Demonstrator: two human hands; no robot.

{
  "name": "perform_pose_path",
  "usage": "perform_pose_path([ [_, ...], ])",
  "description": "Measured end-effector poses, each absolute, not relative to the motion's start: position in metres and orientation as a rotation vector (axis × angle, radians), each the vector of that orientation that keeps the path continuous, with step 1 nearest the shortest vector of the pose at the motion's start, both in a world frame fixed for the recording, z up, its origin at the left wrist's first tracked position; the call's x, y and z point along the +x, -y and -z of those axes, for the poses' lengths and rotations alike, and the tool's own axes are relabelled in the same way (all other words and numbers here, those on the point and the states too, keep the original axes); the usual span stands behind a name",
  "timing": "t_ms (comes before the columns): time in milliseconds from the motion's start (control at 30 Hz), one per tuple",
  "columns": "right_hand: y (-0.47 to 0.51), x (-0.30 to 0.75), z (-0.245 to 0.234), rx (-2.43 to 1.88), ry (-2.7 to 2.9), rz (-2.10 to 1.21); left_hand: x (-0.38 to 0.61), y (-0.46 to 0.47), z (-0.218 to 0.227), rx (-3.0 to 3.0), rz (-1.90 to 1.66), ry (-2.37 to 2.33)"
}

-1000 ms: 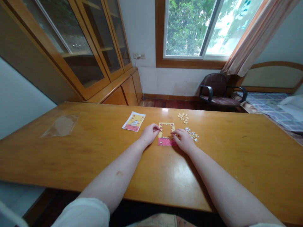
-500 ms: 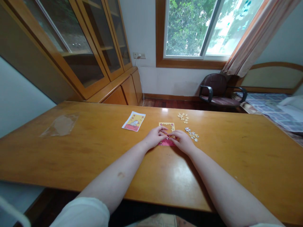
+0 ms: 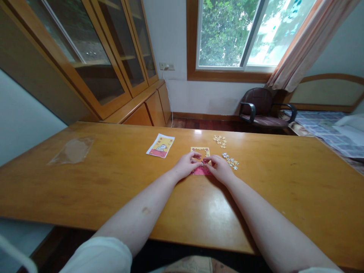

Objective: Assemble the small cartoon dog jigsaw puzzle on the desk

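A small jigsaw puzzle [image 3: 201, 171] with a yellow top and pink bottom lies on the table, its middle partly unfilled. My left hand [image 3: 185, 165] rests over its left side, index finger and thumb apart, the thumb tip by the lower middle of the puzzle. Over the right side, my right hand [image 3: 221, 169] pinches a small pink puzzle piece [image 3: 204, 162] between thumb and fingers. Just right of that hand is a pile of loose puzzle pieces [image 3: 233, 163]. Another group of plain yellowish pieces [image 3: 220, 141] sits farther back. Both hands hide parts of the puzzle.
A picture card [image 3: 160, 146] with a dog on yellow and red lies left of the puzzle. Farther left is a clear plastic bag [image 3: 72, 149] on the wooden table [image 3: 119, 182]. Beyond the table stand a glass-door cabinet [image 3: 125, 87], an office chair [image 3: 260, 108] and a bed [image 3: 327, 129].
My right fingers have lifted and curled slightly, and the pink piece between them shows more clearly. My left hand has hardly moved.
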State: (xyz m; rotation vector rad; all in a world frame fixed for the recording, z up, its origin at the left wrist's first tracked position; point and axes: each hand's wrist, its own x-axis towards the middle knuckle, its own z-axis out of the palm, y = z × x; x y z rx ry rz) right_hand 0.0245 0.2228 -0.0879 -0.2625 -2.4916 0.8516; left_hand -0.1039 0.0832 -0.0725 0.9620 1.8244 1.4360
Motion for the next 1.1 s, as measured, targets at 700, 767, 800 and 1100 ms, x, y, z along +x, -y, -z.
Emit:
perform_pose_path([
  [700,-0.2187,0.0256,0.0829,-0.303,2.522,-0.845,-0.1057,-0.0852,0.0793,0.955,-1.454,-1.773],
  [767,-0.2190,0.0268,0.0822,-0.280,2.514,-0.869,-0.1068,-0.0852,0.0802,0.946,-1.470,-1.768],
  [800,-0.2193,0.0274,0.0823,-0.266,2.502,-0.889,-0.1072,-0.0852,0.0805,0.942,-1.478,-1.760],
  [1100,-0.2218,0.0281,0.0842,-0.145,2.537,-0.908,-0.1069,-0.0846,0.0801,0.958,-1.466,-1.729],
])
